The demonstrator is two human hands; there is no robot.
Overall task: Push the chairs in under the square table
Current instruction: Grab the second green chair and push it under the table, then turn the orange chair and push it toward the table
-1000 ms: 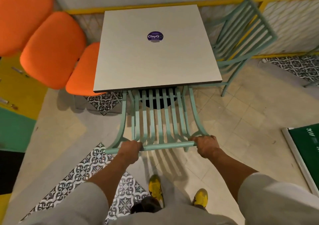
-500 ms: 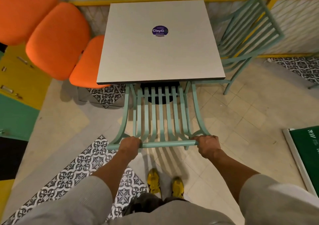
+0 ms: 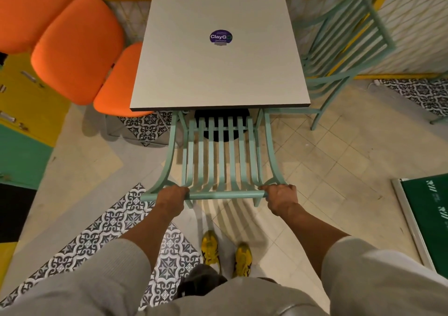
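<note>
Both hands are on the near chair (image 3: 219, 160) now: the left hand (image 3: 171, 198) wraps the top rail toward its 9 o'clock end, the right hand (image 3: 281, 198) clamps it toward 3 o'clock, fingers (image 3: 265, 187) curled over the bar and closed tight around it. The chair sits at 6 o'clock of the square table (image 3: 218, 73), its slatted back rising toward the camera, the seat tucked beneath the tabletop edge (the seat itself is hidden). It is mint-green painted metal, flat vertical slats, curved side posts. The tabletop is a pale, matte, faintly grained slab with a dark edge band and a round purple sticker (image 3: 220, 36). A second mint slatted chair (image 3: 346, 48) stands at 3 o'clock of the table, angled away. Smooth orange padded seats (image 3: 77, 48) sit at 9 o'clock.
</note>
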